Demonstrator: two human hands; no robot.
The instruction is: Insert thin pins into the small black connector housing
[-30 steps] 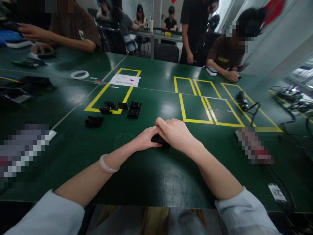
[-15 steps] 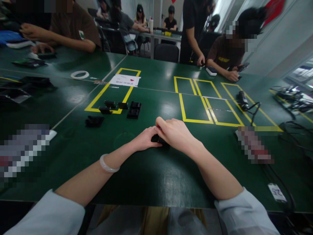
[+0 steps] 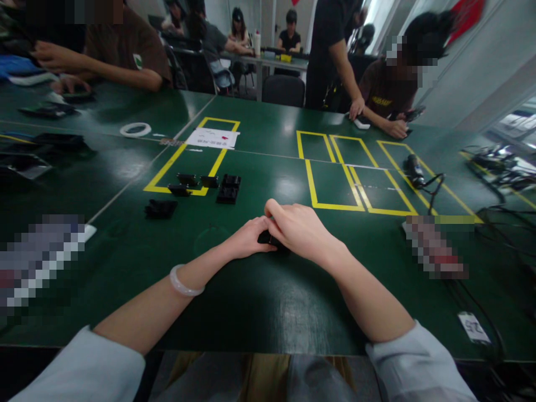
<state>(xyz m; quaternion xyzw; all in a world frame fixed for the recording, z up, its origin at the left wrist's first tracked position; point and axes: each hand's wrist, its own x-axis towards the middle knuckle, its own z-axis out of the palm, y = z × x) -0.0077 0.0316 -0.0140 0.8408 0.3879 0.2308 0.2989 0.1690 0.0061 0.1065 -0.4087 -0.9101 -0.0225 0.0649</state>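
Observation:
Both of my hands meet over the green table (image 3: pixel 234 301), around a small black part (image 3: pixel 265 238) that they mostly hide. My left hand (image 3: pixel 249 239) grips its left side between thumb and fingers. Bent over the part from the right, my right hand (image 3: pixel 297 226) has its fingers closed, their tips out of sight. Ahead and to the left stand several small black plates (image 3: pixel 187 179), close to a black block-shaped part (image 3: pixel 229 188). Nearer to my left arm lies another black part (image 3: pixel 161 209).
Yellow tape outlines (image 3: pixel 339 207) mark the table. A white tape ring (image 3: pixel 135 129) and a printed sheet (image 3: pixel 213 138) lie farther left. At right are a black device with a cable (image 3: pixel 414 170), a blurred-out panel (image 3: pixel 435 248) and tangled cables (image 3: pixel 498 170). Several people sit or stand beyond.
My hands keep nearly the same pose on the black part. Across the table, the standing person's hand has moved right and down, to the small white-edged box.

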